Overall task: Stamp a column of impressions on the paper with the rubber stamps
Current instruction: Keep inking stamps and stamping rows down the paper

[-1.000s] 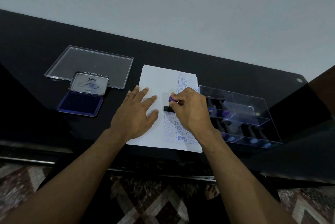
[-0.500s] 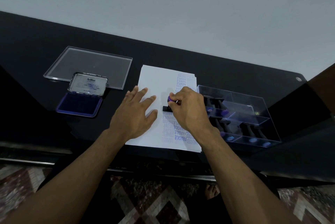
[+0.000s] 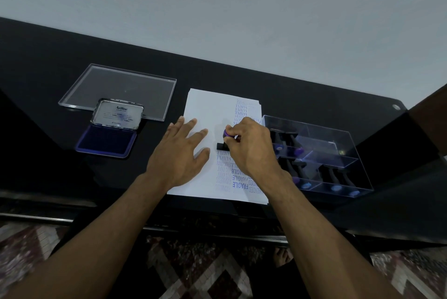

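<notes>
A white sheet of paper (image 3: 208, 110) lies on the black table (image 3: 48, 61), with columns of blue impressions down its right half. My right hand (image 3: 251, 151) pinches a rubber stamp (image 3: 225, 142) by its purple-topped handle; the black base sits on the paper at the top of a column of prints. My left hand (image 3: 180, 156) lies flat with fingers spread on the paper's left part, beside the stamp. An open blue ink pad (image 3: 106, 142) with its lid raised sits to the left.
A clear box (image 3: 321, 139) holding several more stamps stands just right of the paper, close to my right wrist. A clear flat lid (image 3: 121, 88) lies behind the ink pad. The table's front edge runs under my forearms; patterned floor lies below.
Hardly anything differs: the stamp stays on the paper under my right hand's pinch, and my left hand keeps lying flat on the sheet.
</notes>
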`<state>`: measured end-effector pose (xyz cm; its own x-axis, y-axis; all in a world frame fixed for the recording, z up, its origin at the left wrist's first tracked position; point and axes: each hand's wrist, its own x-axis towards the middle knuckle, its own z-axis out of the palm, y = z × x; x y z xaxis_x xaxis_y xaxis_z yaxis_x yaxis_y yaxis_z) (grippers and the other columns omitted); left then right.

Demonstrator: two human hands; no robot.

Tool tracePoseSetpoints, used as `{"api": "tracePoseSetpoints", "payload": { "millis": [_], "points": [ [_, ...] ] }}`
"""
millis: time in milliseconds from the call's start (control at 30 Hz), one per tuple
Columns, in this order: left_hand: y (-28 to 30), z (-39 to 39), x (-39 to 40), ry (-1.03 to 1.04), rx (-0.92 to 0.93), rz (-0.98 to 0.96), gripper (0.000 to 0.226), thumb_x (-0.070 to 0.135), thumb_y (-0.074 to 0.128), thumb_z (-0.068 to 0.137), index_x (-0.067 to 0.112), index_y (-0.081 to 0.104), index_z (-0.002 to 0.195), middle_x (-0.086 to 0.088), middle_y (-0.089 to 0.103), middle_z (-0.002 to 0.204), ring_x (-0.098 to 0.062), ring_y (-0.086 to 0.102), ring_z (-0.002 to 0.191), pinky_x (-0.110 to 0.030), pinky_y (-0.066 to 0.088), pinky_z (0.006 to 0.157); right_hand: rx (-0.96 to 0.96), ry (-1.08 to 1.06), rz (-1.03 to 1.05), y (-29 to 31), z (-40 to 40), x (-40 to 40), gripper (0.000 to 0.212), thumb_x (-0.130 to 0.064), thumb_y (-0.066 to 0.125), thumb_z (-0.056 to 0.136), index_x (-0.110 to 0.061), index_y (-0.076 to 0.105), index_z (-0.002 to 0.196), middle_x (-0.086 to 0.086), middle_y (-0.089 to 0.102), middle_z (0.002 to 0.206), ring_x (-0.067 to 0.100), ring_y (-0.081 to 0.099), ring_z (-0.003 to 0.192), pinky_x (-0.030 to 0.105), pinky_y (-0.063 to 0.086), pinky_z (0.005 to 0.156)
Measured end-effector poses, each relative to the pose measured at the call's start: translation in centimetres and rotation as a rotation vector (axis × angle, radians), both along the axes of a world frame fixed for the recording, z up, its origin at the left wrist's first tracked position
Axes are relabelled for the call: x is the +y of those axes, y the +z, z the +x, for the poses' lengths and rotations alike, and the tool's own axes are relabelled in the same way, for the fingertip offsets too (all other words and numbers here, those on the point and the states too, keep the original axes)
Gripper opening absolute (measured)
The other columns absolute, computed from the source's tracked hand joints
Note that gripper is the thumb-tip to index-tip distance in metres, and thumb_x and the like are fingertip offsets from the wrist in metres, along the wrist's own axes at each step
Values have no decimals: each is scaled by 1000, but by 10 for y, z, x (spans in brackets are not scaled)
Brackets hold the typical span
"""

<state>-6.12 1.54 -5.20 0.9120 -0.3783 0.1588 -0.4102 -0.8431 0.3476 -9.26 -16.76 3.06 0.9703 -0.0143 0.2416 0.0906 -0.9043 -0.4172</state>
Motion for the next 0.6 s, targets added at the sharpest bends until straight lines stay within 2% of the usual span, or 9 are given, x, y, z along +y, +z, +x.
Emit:
{"api": "tracePoseSetpoints", "payload": {
  "millis": [167,500,600],
  "points": [
    [0,-1,0,2,-12,4,68,62,25,95,29,42,152,-3,25,166,-25,8,156,-40,3,123,-11,-2,12,-1,0,0,16,-19,65,94,-12,77,103,5,63,95,16,61,83,28,53,78],
    [-1,0,0,2,-20,10,70,64,22,94,29,43,152,-3,26,165,-25,10,156,-40,2,122,-20,-12,35,-1,0,-1,17,-19,68,92,-13,77,105,4,65,97,14,61,84,19,47,78],
    [0,-1,1,5,-14,11,72,65,21,93,30,42,152,-3,25,166,-25,9,156,-40,2,122,-7,-16,45,1,-1,-1,18,-19,69,91,-13,77,106,5,66,99,15,62,85,22,49,80]
  ]
}}
